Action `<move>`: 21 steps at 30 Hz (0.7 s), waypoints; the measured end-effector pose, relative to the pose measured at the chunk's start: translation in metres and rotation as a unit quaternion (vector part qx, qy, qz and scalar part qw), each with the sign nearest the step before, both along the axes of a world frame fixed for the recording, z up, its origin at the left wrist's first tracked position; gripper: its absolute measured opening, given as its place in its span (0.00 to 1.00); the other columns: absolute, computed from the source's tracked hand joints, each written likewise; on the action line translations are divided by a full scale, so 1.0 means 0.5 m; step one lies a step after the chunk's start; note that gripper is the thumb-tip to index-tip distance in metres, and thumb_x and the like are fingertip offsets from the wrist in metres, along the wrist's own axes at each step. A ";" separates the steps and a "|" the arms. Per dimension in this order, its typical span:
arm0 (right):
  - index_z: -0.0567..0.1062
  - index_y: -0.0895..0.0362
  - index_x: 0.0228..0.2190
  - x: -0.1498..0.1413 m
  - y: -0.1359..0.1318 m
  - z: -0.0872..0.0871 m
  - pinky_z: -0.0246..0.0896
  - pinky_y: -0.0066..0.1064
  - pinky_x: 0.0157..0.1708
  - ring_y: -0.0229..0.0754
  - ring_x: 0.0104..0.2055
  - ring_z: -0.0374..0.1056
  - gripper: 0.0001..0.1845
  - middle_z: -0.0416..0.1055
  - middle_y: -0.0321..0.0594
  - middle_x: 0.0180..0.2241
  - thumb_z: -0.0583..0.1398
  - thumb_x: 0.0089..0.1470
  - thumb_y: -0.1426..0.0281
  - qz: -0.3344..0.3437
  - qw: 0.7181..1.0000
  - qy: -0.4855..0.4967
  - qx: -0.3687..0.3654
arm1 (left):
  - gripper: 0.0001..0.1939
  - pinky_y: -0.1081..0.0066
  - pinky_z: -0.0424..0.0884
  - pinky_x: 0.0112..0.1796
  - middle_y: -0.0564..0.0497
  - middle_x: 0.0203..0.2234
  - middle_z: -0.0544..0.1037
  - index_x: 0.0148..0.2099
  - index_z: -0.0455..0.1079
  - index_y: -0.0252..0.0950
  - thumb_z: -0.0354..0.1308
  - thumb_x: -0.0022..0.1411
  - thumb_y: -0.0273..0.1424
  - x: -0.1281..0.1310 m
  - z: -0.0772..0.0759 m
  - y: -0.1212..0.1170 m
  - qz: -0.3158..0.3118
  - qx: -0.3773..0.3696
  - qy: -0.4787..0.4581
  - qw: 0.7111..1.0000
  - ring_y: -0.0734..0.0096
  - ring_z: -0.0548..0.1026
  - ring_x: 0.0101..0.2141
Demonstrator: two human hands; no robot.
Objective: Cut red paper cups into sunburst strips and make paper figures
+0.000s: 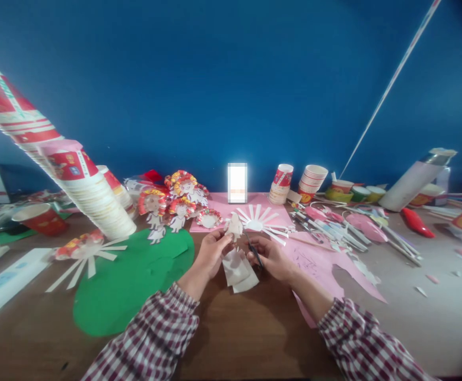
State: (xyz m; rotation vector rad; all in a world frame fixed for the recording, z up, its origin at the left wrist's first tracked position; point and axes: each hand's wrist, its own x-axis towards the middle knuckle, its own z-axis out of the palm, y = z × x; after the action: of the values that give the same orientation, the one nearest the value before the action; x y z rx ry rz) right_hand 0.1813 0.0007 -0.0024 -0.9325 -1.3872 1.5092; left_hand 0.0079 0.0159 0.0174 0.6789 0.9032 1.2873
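Left grip (212,253): thumb and fingers pinching a small white paper cutout (234,226), held up above the table (223,344) near the middle of the view. Right grip (271,257): fingers closed around dark scissors (256,255), just beside the cutout; whether the blades touch it cannot be told. Both wrists in checked sleeves (155,328).

Beneath the grips: white paper pieces (239,274), overlapping, flat on the table.

Just beyond: one white fringed paper cup (253,225), strips splayed, on a pink sheet (219,202). At the back of that sheet, one bright rectangle (237,182), its details blurred. To the left, one small decorated ring (209,218); next to it, a cluster of paper figures (178,209) with red and yellow trim.

Left side: one green sheet (131,291), rounded in outline, lying flat; at its edge, one trimmed cup with splayed strips (92,251); behind, a tall stack of cups (100,198), appearing slanted; farther left, one red cup (43,219).

Right side: one pink paper (314,264), irregularly cut, with dark marks; a heap of pens and tools (330,225); two shorter stacks of cups (280,185); one red object (417,222); one pale cylinder (415,180), appearing tilted.

Background: blue wall (215,79).
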 end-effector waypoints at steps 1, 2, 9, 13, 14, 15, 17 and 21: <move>0.71 0.57 0.40 0.000 0.000 0.000 0.59 0.28 0.28 0.34 0.27 0.66 0.23 0.71 0.34 0.28 0.69 0.43 0.62 0.001 1.000 0.001 0.002 | 0.20 0.79 0.69 0.27 0.53 0.23 0.75 0.32 0.73 0.29 0.73 0.35 0.30 0.000 0.000 0.000 0.001 -0.001 0.001 1.000 0.81 0.71 0.23; 0.71 0.57 0.40 0.000 0.000 0.001 0.59 0.28 0.28 0.35 0.27 0.66 0.23 0.70 0.34 0.27 0.69 0.43 0.62 0.002 1.000 0.001 0.005 | 0.19 0.79 0.69 0.27 0.53 0.23 0.75 0.32 0.73 0.29 0.73 0.35 0.31 0.000 -0.001 0.000 0.002 -0.003 0.002 1.000 0.81 0.71 0.23; 0.72 0.57 0.41 -0.001 -0.004 0.002 0.62 0.30 0.33 0.38 0.34 0.69 0.22 0.73 0.40 0.35 0.67 0.46 0.60 0.026 0.999 -0.008 0.018 | 0.18 0.79 0.69 0.26 0.54 0.22 0.75 0.29 0.71 0.31 0.73 0.35 0.31 0.001 0.000 0.001 0.008 -0.008 0.004 1.000 0.81 0.71 0.23; 0.72 0.57 0.42 0.000 -0.002 -0.003 0.63 0.30 0.36 0.39 0.37 0.69 0.23 0.73 0.41 0.37 0.67 0.47 0.60 0.033 0.999 -0.014 0.027 | 0.18 0.79 0.69 0.25 0.54 0.21 0.75 0.29 0.72 0.31 0.73 0.35 0.31 0.001 0.004 0.000 0.009 -0.012 0.005 1.000 0.80 0.71 0.22; 0.72 0.57 0.42 0.000 -0.002 -0.004 0.63 0.30 0.35 0.39 0.36 0.69 0.23 0.73 0.41 0.37 0.67 0.47 0.60 0.032 0.999 -0.017 0.027 | 0.18 0.79 0.69 0.25 0.54 0.21 0.75 0.29 0.72 0.31 0.73 0.35 0.31 0.001 0.004 -0.001 0.009 -0.012 0.005 1.000 0.80 0.71 0.22; 0.72 0.57 0.43 0.000 -0.002 -0.004 0.63 0.30 0.35 0.39 0.35 0.69 0.23 0.73 0.41 0.36 0.67 0.48 0.60 0.031 0.999 -0.021 0.029 | 0.17 0.79 0.69 0.25 0.54 0.21 0.75 0.29 0.72 0.30 0.72 0.35 0.31 0.001 0.004 -0.001 0.010 -0.011 0.006 1.000 0.81 0.71 0.22; 0.72 0.57 0.43 0.001 -0.003 -0.002 0.63 0.30 0.34 0.39 0.34 0.69 0.22 0.73 0.40 0.36 0.66 0.48 0.60 0.029 0.999 -0.029 0.031 | 0.17 0.79 0.68 0.25 0.54 0.21 0.75 0.29 0.72 0.30 0.72 0.36 0.30 0.001 0.003 -0.002 0.013 -0.009 0.007 1.000 0.81 0.71 0.22; 0.72 0.57 0.42 0.002 -0.006 0.005 0.63 0.31 0.35 0.39 0.35 0.69 0.21 0.73 0.41 0.37 0.66 0.48 0.60 0.033 0.998 -0.035 0.037 | 0.16 0.79 0.68 0.25 0.54 0.21 0.75 0.29 0.72 0.30 0.72 0.36 0.31 0.002 0.001 -0.001 0.015 -0.004 0.009 1.000 0.80 0.71 0.22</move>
State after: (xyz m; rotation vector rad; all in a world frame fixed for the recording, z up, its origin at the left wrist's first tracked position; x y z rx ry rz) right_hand 0.1822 -0.0021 0.0001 -0.9092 -1.5271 1.4759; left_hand 0.0087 0.0152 0.0178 0.6739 0.9365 1.3049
